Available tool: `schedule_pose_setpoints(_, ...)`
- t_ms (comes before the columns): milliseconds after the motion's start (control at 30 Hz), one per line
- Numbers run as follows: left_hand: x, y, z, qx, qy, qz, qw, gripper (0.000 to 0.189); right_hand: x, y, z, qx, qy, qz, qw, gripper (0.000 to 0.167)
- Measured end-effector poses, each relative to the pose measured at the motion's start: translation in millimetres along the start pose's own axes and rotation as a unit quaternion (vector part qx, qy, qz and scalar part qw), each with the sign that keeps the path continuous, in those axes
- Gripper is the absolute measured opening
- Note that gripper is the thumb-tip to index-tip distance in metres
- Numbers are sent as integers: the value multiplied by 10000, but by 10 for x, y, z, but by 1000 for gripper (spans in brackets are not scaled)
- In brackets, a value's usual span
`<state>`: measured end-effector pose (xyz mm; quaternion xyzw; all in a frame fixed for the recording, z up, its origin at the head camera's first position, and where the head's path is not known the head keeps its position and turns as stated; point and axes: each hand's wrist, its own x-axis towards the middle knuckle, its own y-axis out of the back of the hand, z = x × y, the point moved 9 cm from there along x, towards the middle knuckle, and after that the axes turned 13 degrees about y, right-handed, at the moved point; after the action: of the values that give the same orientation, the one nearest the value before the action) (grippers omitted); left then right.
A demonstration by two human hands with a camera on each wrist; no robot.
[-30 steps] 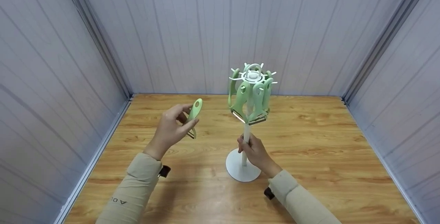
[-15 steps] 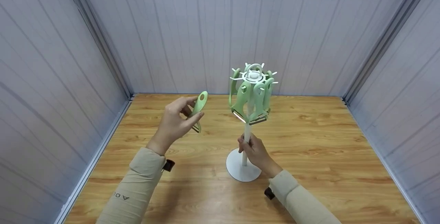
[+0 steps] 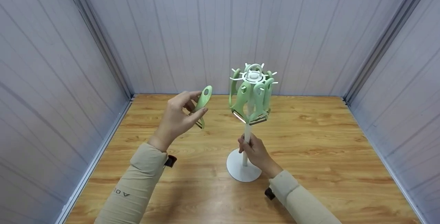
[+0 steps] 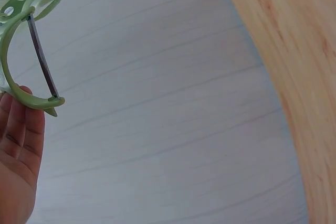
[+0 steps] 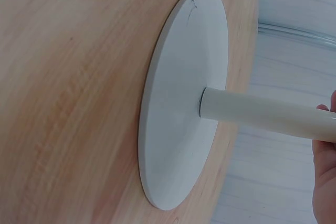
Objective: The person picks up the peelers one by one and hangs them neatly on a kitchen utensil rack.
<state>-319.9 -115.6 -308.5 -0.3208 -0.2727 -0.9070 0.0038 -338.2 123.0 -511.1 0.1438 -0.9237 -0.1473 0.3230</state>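
Note:
A green peeler (image 3: 204, 99) is pinched in my left hand (image 3: 182, 115), held in the air left of the rack with its holed handle end up. In the left wrist view the peeler's blade (image 4: 42, 59) spans its curved head beside the fingers. My right hand (image 3: 256, 152) grips the white post (image 3: 247, 131) of an upright rack. Several green peelers (image 3: 241, 98) hang by their handle holes from the prongs around the rack's top ring (image 3: 253, 76), blades down. The round white base (image 5: 178, 98) stands flat on the table.
The wooden table (image 3: 319, 141) runs back to a pale panelled wall (image 3: 213, 35). Side walls (image 3: 37, 79) rise on the left and right. A small dark device (image 3: 170, 161) sits at the left wrist, another (image 3: 270, 193) at the right.
My left hand has moved up and to the right with the peeler, closer to the rack. The right hand and the rack have stayed practically still.

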Motion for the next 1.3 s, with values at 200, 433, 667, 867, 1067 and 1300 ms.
schedule_pose_setpoints(200, 55, 12, 159, -185, -300, 27, 9994, 41, -3, -2, -1, 71, -53, -25, 10000, 16)
schedule_pose_setpoints(433, 118, -6, 291, -377, -417, 43, 9984, 40, -2, -9, 14, -18, -99, -23, 9999, 17)
schedule_pose_setpoints(667, 186, -17, 444, -691, -562, 31, 9960, 40, -3, -7, 41, -37, -73, -59, 9999, 16)
schedule_pose_setpoints(867, 238, -57, 535, -877, -575, -70, 9945, 40, 1, 0, 12, 44, 52, -89, 9999, 15)
schedule_pose_setpoints(1067, 294, -141, 574, -1012, -554, -135, 9932, 39, -4, 1, 13, 69, 32, -67, 9999, 16)
schedule_pose_setpoints(1300, 324, -257, 601, -1108, -541, -262, 9920, 39, -3, -3, 9, 18, 150, -48, 9999, 19)
